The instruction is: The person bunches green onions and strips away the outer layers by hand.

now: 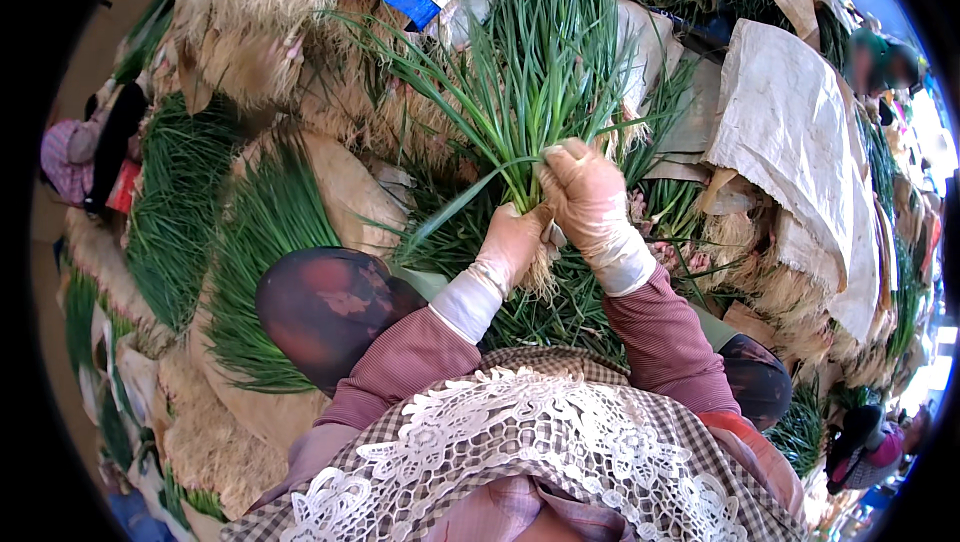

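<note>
Green blades fan upward from the bunch of scallions (535,72) that we hold at the centre of the frame, its pale roots hanging just below our hands. Our left hand (515,242), gloved, has its fingers wrapped closed around the base of the bunch, while our right hand (590,197) (also in a thin pale glove) closes over the stalks just above it, the two hands touching. Beneath them more cut greens lie in a heap (560,307) between our knees. At the left of the frame, long rows of bundled scallions (265,242) rest on brown sacking, and at the upper left we see dry tufts of roots (260,32). A crumpled brown sack (800,142) covers the pile at the right. A checked apron with white lace (520,452) fills the lower centre.
</note>
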Action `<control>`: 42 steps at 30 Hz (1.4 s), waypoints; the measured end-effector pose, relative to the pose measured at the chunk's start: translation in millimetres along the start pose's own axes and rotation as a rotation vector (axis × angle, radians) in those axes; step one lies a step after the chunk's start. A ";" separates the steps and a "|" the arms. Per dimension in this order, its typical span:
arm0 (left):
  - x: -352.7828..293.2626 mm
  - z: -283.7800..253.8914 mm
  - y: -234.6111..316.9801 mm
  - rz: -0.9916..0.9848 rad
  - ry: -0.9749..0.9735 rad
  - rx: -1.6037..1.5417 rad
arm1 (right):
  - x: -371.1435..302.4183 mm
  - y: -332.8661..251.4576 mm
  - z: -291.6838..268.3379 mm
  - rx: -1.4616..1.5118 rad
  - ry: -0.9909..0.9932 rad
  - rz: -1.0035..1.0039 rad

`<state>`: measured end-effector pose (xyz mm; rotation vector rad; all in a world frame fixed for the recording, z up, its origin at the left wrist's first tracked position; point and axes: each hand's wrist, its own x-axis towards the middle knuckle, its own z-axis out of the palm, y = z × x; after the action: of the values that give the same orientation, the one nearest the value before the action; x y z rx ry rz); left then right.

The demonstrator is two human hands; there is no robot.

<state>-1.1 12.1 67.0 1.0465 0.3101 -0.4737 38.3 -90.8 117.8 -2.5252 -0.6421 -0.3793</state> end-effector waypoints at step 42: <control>-0.4 -24.3 8.6 -0.030 -0.068 -0.337 | -19.2 50.5 85.7 -0.601 -1.071 -0.019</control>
<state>2.5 37.1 62.2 0.6977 0.3326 -0.4639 59.7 -90.7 18.8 -3.1866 -1.0235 1.0071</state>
